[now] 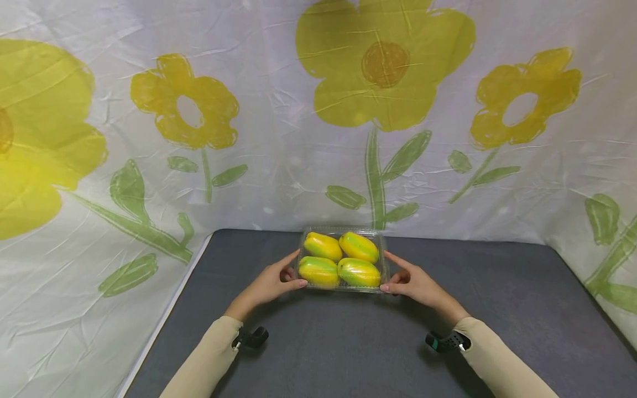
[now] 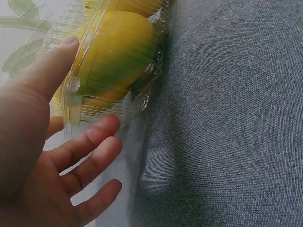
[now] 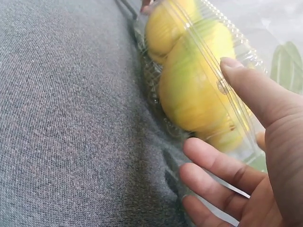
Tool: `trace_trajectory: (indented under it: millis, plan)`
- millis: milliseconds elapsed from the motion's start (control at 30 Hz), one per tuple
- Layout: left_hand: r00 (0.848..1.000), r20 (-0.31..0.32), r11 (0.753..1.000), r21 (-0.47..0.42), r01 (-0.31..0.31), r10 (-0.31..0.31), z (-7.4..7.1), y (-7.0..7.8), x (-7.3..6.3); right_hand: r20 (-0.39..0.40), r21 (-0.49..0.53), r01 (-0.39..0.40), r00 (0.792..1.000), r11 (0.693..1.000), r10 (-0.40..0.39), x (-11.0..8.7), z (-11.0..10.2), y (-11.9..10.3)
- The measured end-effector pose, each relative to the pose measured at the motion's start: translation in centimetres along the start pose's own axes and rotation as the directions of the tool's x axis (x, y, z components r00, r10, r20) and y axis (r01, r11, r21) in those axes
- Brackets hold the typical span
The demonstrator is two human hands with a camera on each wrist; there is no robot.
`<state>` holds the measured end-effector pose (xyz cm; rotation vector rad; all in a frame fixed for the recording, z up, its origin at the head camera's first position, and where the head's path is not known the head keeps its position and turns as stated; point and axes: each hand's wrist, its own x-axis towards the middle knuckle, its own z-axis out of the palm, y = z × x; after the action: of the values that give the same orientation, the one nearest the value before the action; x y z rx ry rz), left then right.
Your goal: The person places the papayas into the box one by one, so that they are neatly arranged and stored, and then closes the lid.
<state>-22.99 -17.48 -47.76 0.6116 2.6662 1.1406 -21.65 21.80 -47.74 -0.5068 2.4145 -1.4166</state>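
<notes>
On grey worktop (image 1: 318, 342) near the flowered backdrop (image 1: 278, 138), clear clamshell box (image 1: 342, 260) of four yellow-green fruits (image 1: 358, 272) resting closed, gripped at both ends by left hand (image 1: 272, 283) and right hand (image 1: 414, 284), fingers (image 2: 90, 142) curled beneath, thumbs above; apparently not yet lifted or opened.

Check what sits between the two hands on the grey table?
In the head view, a clear plastic container holding four yellow-green fruits lies between them; the left hand holds its left end, the right hand its right end.
</notes>
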Motion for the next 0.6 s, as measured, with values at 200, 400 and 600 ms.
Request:
trace_trajectory:
  millis: [200,400,600]
  plan:
    - [0.999,-0.033,1.0,0.02,0.0,0.0,-0.01,0.18,0.06,-0.003,-0.008,0.009,1.0,1.0,-0.009,0.08,-0.03,-0.15]
    - [0.999,-0.035,0.999,0.023,0.024,-0.023,-0.06,0.25,-0.03,-0.012,-0.021,0.028,1.0,0.999,-0.028,-0.02,-0.08,-0.47]
    - [0.999,-0.025,0.998,0.047,0.049,-0.048,-0.43,0.03,-0.48,-0.07,-0.077,0.025,0.997,0.997,-0.031,-0.74,-0.25,-0.84]
